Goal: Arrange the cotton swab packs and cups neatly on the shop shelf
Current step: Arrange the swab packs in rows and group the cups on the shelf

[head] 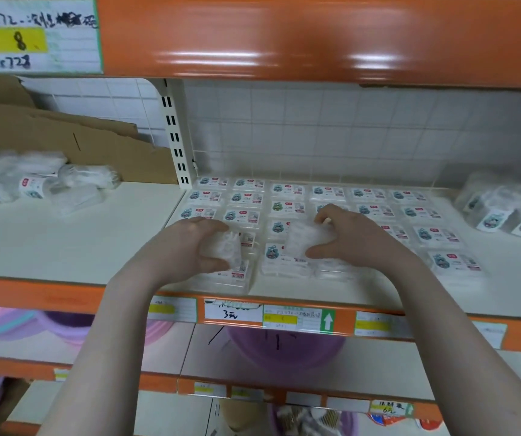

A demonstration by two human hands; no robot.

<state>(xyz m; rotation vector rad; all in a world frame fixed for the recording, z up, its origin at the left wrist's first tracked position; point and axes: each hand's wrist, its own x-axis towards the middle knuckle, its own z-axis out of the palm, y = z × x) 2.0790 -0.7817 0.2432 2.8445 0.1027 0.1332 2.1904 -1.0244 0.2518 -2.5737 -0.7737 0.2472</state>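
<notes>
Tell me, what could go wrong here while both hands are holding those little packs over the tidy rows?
The left hand and right hand each grip a crinkly pack just above the laid-out cotton swab packs, so a careless drop or sweep could knock the rows askew. The front packs lie near the shelf edge and might slide off. The loose pile on the left looks unsteady too.
</notes>
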